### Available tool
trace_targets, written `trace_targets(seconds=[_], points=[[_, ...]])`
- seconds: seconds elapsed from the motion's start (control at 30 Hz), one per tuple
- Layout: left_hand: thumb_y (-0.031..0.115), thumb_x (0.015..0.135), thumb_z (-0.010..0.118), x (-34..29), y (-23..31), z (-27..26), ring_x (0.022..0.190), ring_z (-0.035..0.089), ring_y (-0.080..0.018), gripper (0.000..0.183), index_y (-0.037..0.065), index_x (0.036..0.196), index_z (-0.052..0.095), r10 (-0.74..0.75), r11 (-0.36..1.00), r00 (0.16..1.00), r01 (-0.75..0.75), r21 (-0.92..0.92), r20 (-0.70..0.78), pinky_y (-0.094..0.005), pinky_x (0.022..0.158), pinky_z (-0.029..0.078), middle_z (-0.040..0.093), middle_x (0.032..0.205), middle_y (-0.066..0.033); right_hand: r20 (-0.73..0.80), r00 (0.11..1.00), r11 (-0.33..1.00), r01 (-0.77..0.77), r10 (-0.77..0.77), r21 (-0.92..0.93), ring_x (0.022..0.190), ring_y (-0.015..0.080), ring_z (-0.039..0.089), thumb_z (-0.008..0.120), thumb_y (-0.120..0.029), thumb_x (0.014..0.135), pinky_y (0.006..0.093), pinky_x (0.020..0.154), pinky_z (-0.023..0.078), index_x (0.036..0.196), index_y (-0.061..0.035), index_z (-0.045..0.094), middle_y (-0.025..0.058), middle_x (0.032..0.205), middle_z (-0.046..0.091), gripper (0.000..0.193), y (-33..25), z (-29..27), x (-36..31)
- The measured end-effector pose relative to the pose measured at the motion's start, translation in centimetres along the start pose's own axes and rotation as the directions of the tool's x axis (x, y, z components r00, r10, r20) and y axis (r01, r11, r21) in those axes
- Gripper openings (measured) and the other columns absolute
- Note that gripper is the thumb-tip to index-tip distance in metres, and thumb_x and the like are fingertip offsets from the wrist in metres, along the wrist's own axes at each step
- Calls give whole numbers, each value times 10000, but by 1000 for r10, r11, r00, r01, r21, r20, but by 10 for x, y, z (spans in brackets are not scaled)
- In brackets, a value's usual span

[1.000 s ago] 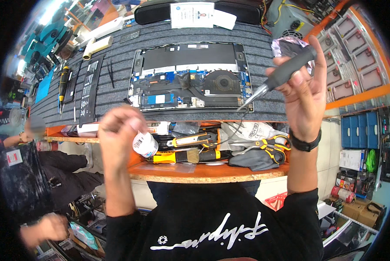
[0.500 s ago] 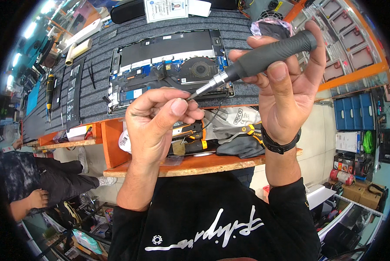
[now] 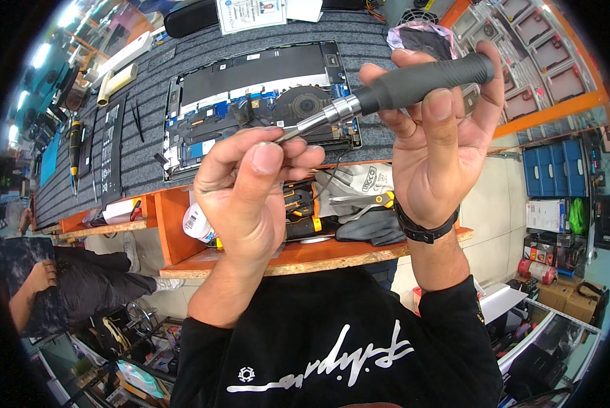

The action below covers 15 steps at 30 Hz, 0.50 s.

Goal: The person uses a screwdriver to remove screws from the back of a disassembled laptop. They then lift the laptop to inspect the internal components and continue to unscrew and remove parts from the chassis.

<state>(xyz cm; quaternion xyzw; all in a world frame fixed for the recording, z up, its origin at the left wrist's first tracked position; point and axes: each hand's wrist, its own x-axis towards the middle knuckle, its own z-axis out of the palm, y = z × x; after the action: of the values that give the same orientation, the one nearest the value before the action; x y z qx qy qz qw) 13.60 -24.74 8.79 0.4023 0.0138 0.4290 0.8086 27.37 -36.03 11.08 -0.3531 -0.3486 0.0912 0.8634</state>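
Before a partly hidden laptop (image 3: 250,76), left hand (image 3: 247,197) and right hand (image 3: 437,160) grip a screwdriver (image 3: 410,84).

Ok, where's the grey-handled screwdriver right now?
In the head view, the screwdriver is up and right of centre, gripped by the right hand, its thin end at the left hand's fingers, partly covering the opened laptop.

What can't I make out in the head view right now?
All in the head view:
- Screwdriver tip: hidden by the left hand's fingertips.
- Laptop: part of its near edge, behind the left hand.
- White tub: right side, behind the left hand and wrist.
- Card: top cut off by the upper edge.
- Laptop screws: too small to tell.
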Motion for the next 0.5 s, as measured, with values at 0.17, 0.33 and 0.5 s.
trace_targets(seconds=[0.17,0.33,0.5], points=[[12,967,714,0,-7,3,933,769,-343,186,-93,1115,675,164,985,984,-167,51,68,-371,806,661,699,1064,-196,-28,989,984,-148,146,-96,1101,386,727,631,-218,1053,366,843,669,1607,-137,188,278,1298,642,714,6,2,-3],[-70,947,701,2,-15,-2,1006,756,-336,223,-95,1167,678,200,926,968,-237,295,150,-369,919,636,670,1162,-191,-27,988,978,-153,150,-146,1047,364,745,657,-181,1034,346,812,668,1624,-136,161,286,1253,662,772,1,1,1],[65,901,791,11,1,-26,1210,679,-331,573,-48,1415,566,128,874,971,-206,440,200,-414,1005,594,645,1319,-187,-1,998,914,-65,70,-400,1013,329,755,675,-48,999,347,782,661,1615,-118,146,290,1224,678,815,-8,-43,14]])
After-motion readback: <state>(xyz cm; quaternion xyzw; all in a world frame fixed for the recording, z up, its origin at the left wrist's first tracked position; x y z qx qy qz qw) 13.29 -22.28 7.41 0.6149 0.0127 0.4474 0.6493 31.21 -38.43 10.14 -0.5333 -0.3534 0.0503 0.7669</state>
